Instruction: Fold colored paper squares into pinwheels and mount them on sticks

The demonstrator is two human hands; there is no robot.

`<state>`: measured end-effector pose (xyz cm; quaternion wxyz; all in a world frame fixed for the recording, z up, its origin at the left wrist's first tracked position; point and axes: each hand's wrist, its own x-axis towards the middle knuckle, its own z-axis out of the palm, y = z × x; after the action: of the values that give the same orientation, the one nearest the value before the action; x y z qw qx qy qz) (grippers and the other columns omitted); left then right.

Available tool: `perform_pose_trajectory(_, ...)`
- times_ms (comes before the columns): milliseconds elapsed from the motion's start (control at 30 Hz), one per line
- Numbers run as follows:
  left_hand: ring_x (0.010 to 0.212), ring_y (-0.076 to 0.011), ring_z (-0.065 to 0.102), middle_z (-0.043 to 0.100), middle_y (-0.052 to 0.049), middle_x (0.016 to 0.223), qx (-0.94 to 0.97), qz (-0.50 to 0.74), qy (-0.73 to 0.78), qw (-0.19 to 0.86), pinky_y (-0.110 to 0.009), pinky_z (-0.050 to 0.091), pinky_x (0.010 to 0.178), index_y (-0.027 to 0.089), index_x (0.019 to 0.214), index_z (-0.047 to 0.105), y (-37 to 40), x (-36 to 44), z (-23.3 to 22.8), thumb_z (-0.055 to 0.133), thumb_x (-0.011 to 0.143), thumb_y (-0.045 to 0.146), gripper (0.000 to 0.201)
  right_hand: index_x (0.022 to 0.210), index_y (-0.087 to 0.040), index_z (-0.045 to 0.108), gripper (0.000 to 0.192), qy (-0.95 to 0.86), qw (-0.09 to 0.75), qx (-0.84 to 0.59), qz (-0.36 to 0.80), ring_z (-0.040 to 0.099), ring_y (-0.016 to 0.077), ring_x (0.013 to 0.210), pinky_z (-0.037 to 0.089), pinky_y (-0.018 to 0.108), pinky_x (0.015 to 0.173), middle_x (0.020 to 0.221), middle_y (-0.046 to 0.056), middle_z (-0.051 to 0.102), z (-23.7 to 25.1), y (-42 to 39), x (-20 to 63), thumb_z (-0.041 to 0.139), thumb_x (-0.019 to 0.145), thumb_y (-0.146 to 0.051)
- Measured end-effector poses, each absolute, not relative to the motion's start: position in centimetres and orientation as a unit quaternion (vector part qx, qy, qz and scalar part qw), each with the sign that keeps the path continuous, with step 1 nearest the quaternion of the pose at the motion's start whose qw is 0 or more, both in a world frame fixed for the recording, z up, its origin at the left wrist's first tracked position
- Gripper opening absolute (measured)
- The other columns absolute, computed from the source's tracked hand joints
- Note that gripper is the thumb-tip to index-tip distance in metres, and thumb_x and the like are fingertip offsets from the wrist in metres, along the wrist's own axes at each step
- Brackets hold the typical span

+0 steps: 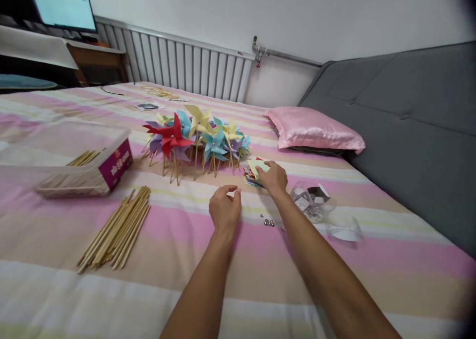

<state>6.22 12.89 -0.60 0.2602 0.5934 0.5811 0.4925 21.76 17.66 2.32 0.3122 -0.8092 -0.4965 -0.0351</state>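
My right hand (274,176) reaches to a small stack of coloured paper pieces (254,182). Its thumb and fingers pinch a pale yellow-green paper piece (256,167) at the top of the stack. My left hand (225,207) hovers over the bed to the left, fingers curled and thumb apart from the index finger, with nothing visible between them. Beyond both hands, several paper pinwheels on sticks stand in a cluster, a red pinwheel (172,136) at the front. Small silver beads (269,223) lie between my forearms.
Loose wooden sticks (117,230) lie at the left, beside a clear plastic box (121,163) holding more sticks. Right of my right forearm are a clear container (310,202) with small parts and a clear round lid (345,230). A pink pillow (314,128) rests near the grey headboard (409,101).
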Motion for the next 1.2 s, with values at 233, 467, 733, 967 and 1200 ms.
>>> perform_pose_trajectory(233,0.061,-0.0143,0.06,0.071,-0.002,0.087,0.583,0.503,0.574,0.279,-0.029,0.045,0.068,0.02,0.083,0.068,12.8,5.9,-0.5,0.057,0.077,0.027,0.015,0.111,-0.012,0.063,0.056,-0.478,0.245,-0.843,-0.02,0.062,0.0323,0.099,0.048,0.041,0.079,0.104,0.02,0.068,0.9,20.0,21.6,0.062,0.07,-0.049)
perform_pose_trajectory(467,0.063,-0.015,0.06,0.071,-0.003,0.087,0.575,0.501,0.576,0.294,-0.029,0.045,0.068,0.021,0.082,0.069,12.9,5.8,-0.4,0.057,0.077,0.027,0.014,0.104,-0.019,0.07,0.039,-0.473,0.236,-0.848,-0.03,0.064,0.0285,0.094,0.048,0.036,0.076,0.1,0.016,0.07,1.4,19.9,22.3,0.06,0.071,-0.037)
perform_pose_trajectory(733,0.064,-0.0156,0.06,0.071,-0.002,0.085,0.575,0.497,0.575,0.303,-0.029,0.045,0.068,0.021,0.08,0.069,12.8,5.7,-0.4,0.057,0.077,0.027,0.014,0.095,-0.017,0.073,0.03,-0.483,0.255,-0.835,-0.062,0.064,0.0298,0.092,0.046,0.037,0.076,0.094,0.017,0.07,1.9,19.5,23.7,0.051,0.077,-0.025)
perform_pose_trajectory(967,0.063,-0.0154,0.06,0.071,-0.003,0.084,0.574,0.498,0.574,0.304,-0.029,0.045,0.068,0.021,0.079,0.069,12.9,5.5,-0.4,0.057,0.077,0.027,0.014,0.101,-0.019,0.071,0.031,-0.46,0.328,-0.82,-0.091,0.063,0.0291,0.092,0.045,0.037,0.076,0.098,0.015,0.07,4.7,17.6,24.7,0.048,0.081,-0.028)
perform_pose_trajectory(1200,0.06,-0.0175,0.063,0.07,-0.004,0.074,0.59,0.487,0.521,0.379,-0.028,0.044,0.061,0.02,0.074,0.067,12.8,6.2,-0.3,0.054,0.079,0.04,0.025,0.095,-0.015,0.069,0.029,-0.41,0.685,-0.602,0.022,0.066,0.0197,0.081,0.048,0.031,0.076,0.089,0.006,0.072,6.2,9.6,23.9,0.059,0.077,-0.036)
